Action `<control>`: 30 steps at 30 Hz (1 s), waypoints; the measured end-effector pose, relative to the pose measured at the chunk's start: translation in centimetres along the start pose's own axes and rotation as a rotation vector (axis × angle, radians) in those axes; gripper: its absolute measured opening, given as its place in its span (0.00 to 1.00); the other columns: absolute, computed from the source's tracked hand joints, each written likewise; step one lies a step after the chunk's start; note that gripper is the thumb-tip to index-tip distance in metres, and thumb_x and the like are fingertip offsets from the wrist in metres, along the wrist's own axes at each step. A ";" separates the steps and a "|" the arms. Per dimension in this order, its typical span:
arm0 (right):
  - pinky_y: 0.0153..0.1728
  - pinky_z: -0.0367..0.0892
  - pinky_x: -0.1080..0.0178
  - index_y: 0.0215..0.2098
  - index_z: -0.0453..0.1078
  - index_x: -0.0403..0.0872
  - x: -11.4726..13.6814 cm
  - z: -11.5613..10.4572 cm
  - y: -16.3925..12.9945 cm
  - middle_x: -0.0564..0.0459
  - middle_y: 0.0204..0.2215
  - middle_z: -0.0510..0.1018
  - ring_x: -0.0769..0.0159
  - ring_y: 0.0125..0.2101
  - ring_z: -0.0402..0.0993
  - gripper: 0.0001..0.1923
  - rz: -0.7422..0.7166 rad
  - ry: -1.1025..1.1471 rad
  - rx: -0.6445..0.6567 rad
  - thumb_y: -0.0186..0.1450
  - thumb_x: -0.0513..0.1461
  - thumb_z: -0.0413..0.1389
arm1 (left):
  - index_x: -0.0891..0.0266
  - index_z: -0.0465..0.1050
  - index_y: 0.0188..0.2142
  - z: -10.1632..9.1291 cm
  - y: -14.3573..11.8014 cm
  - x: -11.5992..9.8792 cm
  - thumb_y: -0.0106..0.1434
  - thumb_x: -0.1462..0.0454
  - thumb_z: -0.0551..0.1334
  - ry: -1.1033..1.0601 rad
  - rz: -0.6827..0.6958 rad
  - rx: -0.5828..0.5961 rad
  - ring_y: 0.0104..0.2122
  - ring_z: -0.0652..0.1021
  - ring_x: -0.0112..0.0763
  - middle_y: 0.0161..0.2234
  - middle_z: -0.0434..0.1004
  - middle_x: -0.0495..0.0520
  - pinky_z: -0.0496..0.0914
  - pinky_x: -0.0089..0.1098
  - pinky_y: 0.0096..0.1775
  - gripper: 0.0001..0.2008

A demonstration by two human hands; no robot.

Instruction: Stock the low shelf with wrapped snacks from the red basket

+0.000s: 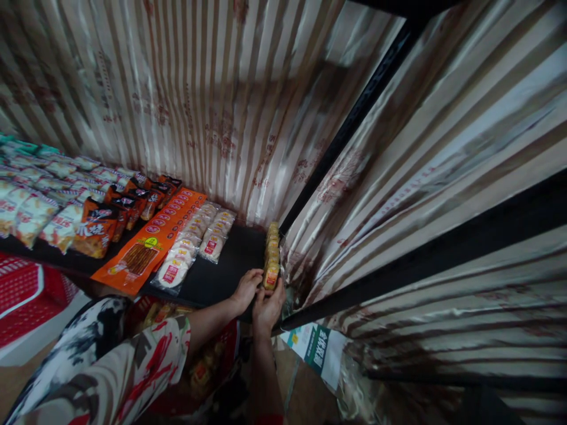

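Step in hand: squaring up a row of yellow snack packs standing on edge at the right end of the black shelf
Doing it well: best kept upright with the front pack pressed lightly back against the ones behind, both hands steadying it from either side so the row stays straight and none tips toward the shelf edge
Care point: probably slippery wrappers, so a gentle squeeze rather than a hard pinch; striped curtain hangs just beside the row and could snag or push the packs over
Left hand: fingers curled, resting on the shelf front just left of the front pack, touching or nearly touching its lower corner; exact contact too small to tell
Right hand: raised from below, fingers closed around the front pack's bottom and right side, thumb toward the left
Row versus hands: front pack directly between and just above the two hands; remaining packs run away from them toward the back wall
Neighbours: clear-wrapped white packs in two columns lie flat, well left of the row, bare black shelf between; orange flat packet further left; dark orange bags beyond that
Below shelf: red basket at lower left, patterned sleeve on the left arm
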State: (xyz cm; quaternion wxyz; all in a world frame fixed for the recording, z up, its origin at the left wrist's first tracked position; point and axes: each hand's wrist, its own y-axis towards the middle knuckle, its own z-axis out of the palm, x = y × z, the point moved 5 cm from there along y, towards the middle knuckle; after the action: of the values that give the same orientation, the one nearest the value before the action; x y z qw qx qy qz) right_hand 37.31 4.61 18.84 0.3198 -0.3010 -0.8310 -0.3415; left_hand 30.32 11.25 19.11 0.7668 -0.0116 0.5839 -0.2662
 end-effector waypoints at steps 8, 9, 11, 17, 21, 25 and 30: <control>0.47 0.60 0.53 0.57 0.55 0.37 0.3 -0.8 -0.8 0.32 0.52 0.61 0.52 0.51 0.61 0.27 -0.048 0.041 -0.024 0.62 0.42 0.44 | 0.65 0.70 0.38 -0.4 -1.4 -0.2 0.57 0.68 0.55 -0.035 -0.021 -0.013 0.39 0.74 0.31 0.44 0.70 0.58 0.71 0.27 0.35 0.10; 0.47 0.59 0.52 0.56 0.55 0.38 0.3 -0.8 -1.1 0.33 0.52 0.61 0.52 0.52 0.60 0.27 -0.058 0.042 -0.029 0.62 0.42 0.43 | 0.65 0.70 0.39 -0.5 -1.6 -0.2 0.57 0.67 0.55 -0.033 -0.027 -0.018 0.38 0.74 0.30 0.44 0.70 0.58 0.71 0.26 0.35 0.10; 0.48 0.59 0.52 0.56 0.56 0.38 0.4 -1.0 -1.6 0.34 0.51 0.61 0.52 0.52 0.60 0.26 -0.072 0.049 -0.028 0.62 0.42 0.43 | 0.65 0.70 0.39 -0.8 -2.1 0.0 0.57 0.67 0.55 -0.022 -0.032 -0.025 0.37 0.74 0.29 0.44 0.70 0.58 0.70 0.26 0.33 0.11; 0.44 0.62 0.56 0.56 0.57 0.38 0.5 -1.0 -3.3 0.35 0.51 0.61 0.57 0.44 0.66 0.27 -0.033 0.090 0.017 0.62 0.43 0.44 | 0.64 0.70 0.39 -1.9 -3.9 0.2 0.59 0.66 0.55 -0.024 -0.046 -0.016 0.32 0.73 0.25 0.42 0.71 0.55 0.69 0.25 0.33 0.10; 0.43 0.63 0.56 0.54 0.59 0.38 1.2 -0.9 -4.8 0.34 0.51 0.60 0.57 0.43 0.67 0.26 -0.040 0.082 0.041 0.62 0.45 0.44 | 0.63 0.71 0.39 -3.1 -5.2 0.4 0.57 0.63 0.58 -0.051 -0.053 -0.025 0.34 0.74 0.26 0.43 0.72 0.55 0.69 0.27 0.35 0.11; 0.41 0.64 0.56 0.52 0.62 0.38 2.6 -0.8 -6.8 0.34 0.50 0.63 0.57 0.41 0.69 0.25 -0.070 0.081 0.066 0.63 0.45 0.43 | 0.62 0.71 0.37 -5.0 -7.0 0.3 0.55 0.61 0.60 -0.105 -0.052 -0.021 0.35 0.74 0.28 0.43 0.73 0.55 0.69 0.29 0.37 0.11; 0.44 0.64 0.57 0.46 0.68 0.41 4.6 0.3 -10.7 0.39 0.45 0.69 0.58 0.45 0.68 0.20 -0.183 0.090 0.175 0.65 0.43 0.40 | 0.63 0.71 0.35 -8.6 -10.0 0.8 0.48 0.62 0.63 -0.201 -0.041 -0.026 0.36 0.75 0.31 0.37 0.74 0.54 0.68 0.31 0.41 0.13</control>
State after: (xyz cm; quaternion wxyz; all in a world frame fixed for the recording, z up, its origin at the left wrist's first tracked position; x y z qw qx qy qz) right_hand 26.74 -0.15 18.04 0.3494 -0.1791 -0.8664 -0.3087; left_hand 18.77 4.81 18.96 0.8157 -0.0601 0.5073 -0.2714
